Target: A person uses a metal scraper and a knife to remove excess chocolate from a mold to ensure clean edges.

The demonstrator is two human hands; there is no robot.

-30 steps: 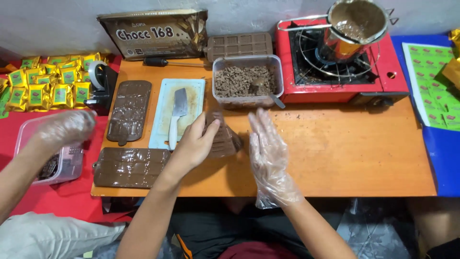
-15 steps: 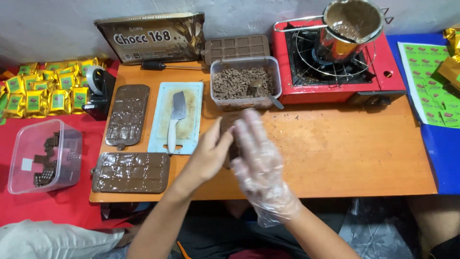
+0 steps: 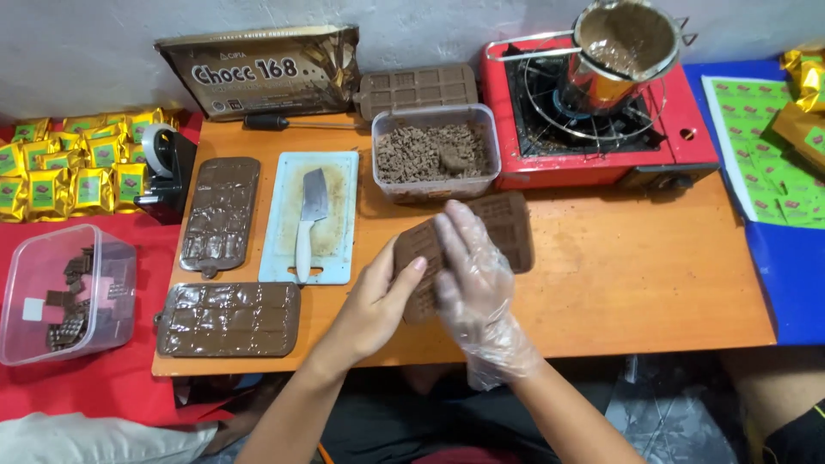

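Over orange table (image 3: 619, 292), hands on brown mould (image 3: 507, 228)

Orange table (image 3: 653, 292). Red stove (image 3: 601, 146) at the back right, steel pot (image 3: 623, 47) of melted chocolate on its grate. Clear tub (image 3: 434, 155) of chopped chocolate just left of the stove. Pale blue cutting board (image 3: 339, 215) with a cleaver (image 3: 309, 219) lying on it. Two filled brown moulds: one (image 3: 221, 210) left of the board, one (image 3: 228, 320) at the front edge. Empty mould (image 3: 417, 88) leaning at the back beside a large brown chocolate bag (image 3: 266, 69). Black tape dispenser (image 3: 168, 167) at the table's left edge. Off the table, on red cloth (image 3: 77, 395): gold packets (image 3: 69, 167), clear box (image 3: 64, 292) of chocolate pieces. Blue surface (image 3: 795, 275) on the right with a green sticker sheet (image 3: 765, 146).
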